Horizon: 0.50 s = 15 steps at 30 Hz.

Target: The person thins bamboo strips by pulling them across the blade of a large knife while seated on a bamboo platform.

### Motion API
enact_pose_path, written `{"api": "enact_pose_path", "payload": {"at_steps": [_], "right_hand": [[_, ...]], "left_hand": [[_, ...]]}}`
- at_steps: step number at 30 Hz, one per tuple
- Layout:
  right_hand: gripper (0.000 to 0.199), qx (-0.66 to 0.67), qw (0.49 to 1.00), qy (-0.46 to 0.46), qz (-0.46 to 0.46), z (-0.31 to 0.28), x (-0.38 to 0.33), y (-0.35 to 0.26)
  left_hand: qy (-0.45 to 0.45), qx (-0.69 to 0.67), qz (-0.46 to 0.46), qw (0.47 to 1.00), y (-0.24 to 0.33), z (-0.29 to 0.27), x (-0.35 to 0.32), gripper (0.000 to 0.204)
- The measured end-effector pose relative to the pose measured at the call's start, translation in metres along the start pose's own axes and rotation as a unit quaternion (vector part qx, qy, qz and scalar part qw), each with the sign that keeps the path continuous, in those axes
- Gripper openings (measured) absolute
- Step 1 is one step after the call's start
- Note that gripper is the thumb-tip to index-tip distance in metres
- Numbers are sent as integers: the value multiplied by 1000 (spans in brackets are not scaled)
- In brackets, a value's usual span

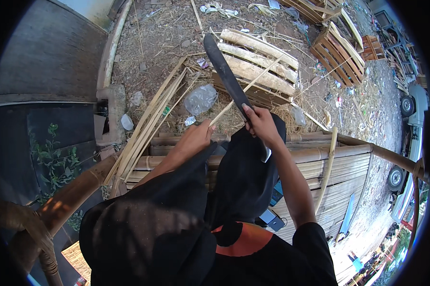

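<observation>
My right hand (262, 125) is closed around a machete (224, 74), whose long dark blade points up and away to the left. Below that hand, the machete's pale butt end (266, 153) shows over my dark-clothed knee. A thin bamboo strip (258, 79) is pinched in my left hand (196, 139) by its near end. It slants away to the upper right and crosses the machete blade just beyond my right hand. Whether blade and strip touch, I cannot tell. Beside my left hand, a bundle of long bamboo strips (150, 117) leans on the bamboo bench (341, 167).
Beyond my knees stands a slatted wooden crate (258, 47), with another crate (336, 55) to its right. A clear plastic bag (200, 99) lies on the littered ground. A bamboo stick (327, 169) rests across the bench, right of my arm. Near my lap lies a dark device (271, 219).
</observation>
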State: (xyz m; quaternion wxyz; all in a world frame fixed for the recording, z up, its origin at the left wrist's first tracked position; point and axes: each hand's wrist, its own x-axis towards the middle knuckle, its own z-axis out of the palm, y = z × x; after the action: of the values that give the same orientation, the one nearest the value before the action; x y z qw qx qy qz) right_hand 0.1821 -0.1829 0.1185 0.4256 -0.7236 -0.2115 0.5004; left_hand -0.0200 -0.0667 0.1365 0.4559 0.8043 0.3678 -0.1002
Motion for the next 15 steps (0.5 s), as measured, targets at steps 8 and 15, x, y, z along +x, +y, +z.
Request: {"api": "enact_pose_path", "payload": {"at_steps": [8, 15], "right_hand": [[43, 30, 999, 20, 7, 11, -6, 1], [44, 108, 990, 93, 4, -22, 16, -5]], "left_hand": [[6, 1, 11, 1000, 2, 2, 2, 35], [-14, -11, 13, 1000, 14, -6, 3, 31]]}}
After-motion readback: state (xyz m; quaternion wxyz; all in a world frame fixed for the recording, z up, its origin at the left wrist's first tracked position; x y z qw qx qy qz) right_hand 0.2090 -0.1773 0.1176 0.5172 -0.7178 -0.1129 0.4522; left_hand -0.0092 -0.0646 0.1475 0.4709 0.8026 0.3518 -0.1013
